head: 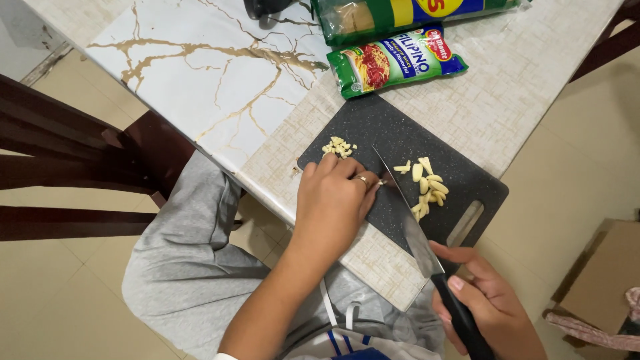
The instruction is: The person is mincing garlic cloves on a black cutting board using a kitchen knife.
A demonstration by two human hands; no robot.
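Left hand (333,200) curled over pale garlic on the dark speckled cutting board (400,143); right hand (483,300) gripped the black-handled knife (407,213) alongside. Fingertips were best kept tucked.

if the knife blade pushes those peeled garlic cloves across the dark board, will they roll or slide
The peeled garlic cloves look small, light and smooth, so they would probably skid and scatter rather than move as one pile. Their curved, tapered shapes suggest a wobble more than a true roll. The speckled cutting board looks matte, which may slow them a little.
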